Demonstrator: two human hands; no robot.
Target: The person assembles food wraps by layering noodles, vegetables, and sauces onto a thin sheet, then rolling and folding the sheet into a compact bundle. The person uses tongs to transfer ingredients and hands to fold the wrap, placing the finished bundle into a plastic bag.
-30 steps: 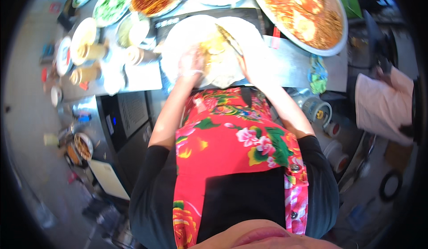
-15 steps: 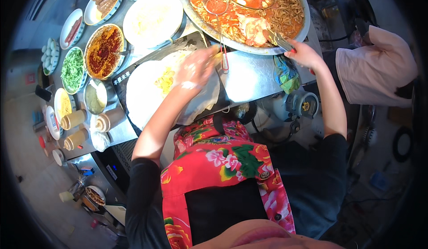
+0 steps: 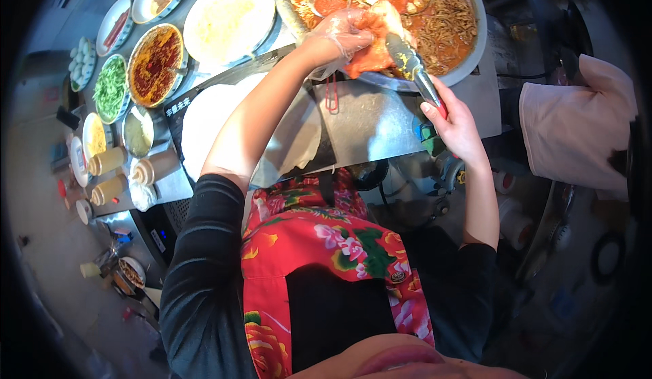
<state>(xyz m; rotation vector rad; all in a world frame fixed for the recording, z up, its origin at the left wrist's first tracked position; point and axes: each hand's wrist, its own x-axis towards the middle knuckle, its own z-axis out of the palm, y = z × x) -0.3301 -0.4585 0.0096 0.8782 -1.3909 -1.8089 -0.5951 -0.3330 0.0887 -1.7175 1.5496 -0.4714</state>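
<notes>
My left hand, in a thin clear glove, is over the near rim of a large metal pan of red, saucy food. Its fingers are closed against a floppy, reddish, sauce-coated piece of food, probably meat. My right hand grips metal tongs with red on the handle, their ends pressed to the same piece. A thin pale flatbread sheet lies on a dark board below my left forearm, which hides part of it.
A plate of pale shreds, a bowl of dark red chilli sauce and a dish of chopped greens stand to the left. Squeeze bottles sit nearer. A wire strainer rests in the pan. Pale cloth hangs at the right.
My left hand has moved from above the flatbread up to the pan and now holds the reddish piece. The tongs have shifted slightly, lifting that piece toward the rim.
</notes>
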